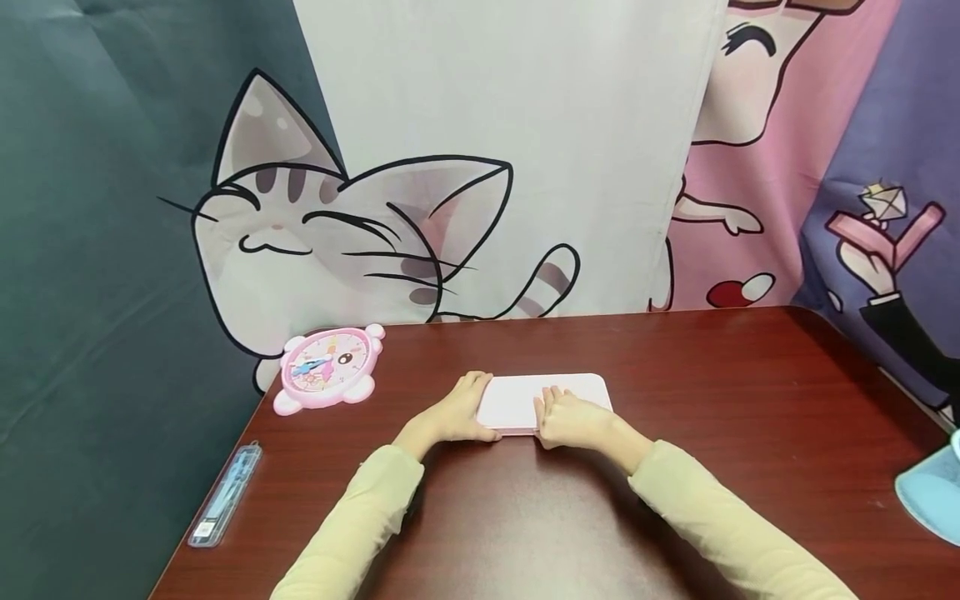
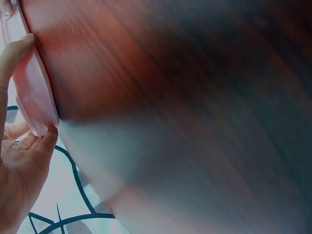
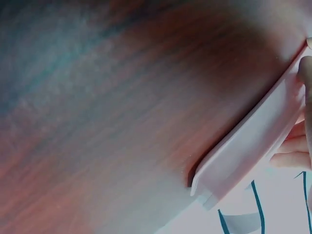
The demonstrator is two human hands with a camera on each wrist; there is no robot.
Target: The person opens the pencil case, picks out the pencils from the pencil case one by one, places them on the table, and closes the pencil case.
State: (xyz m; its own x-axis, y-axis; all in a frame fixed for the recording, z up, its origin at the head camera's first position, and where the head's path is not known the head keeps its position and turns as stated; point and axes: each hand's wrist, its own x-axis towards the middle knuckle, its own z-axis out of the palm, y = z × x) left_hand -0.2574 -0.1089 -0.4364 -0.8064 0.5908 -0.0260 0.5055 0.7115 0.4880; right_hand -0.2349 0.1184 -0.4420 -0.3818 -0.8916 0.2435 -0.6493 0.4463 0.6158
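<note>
A flat pale-pink box [image 1: 512,402] with rounded corners lies on the table in front of the person; what is inside cannot be seen. Its left end is gripped by the left hand [image 1: 456,414], thumb along the near edge and fingers around the side. The right hand [image 1: 576,422] holds the near edge right of the middle, its fingers bent over the top. From the left wrist, the box's pink side wall [image 2: 38,90] shows between thumb and fingers. In the right wrist view, the long side of the box [image 3: 246,141] runs up to the thumb at the right border.
A pink toy clock [image 1: 358,379] with an animal shape lies at the table's far left. Nearer, along the left edge, is a slim clear case [image 1: 225,497] with something blue inside. A light-blue object [image 1: 932,493] is cut off at the right border. A cartoon-printed curtain [image 1: 510,100] hangs behind the wooden table [image 1: 750,433].
</note>
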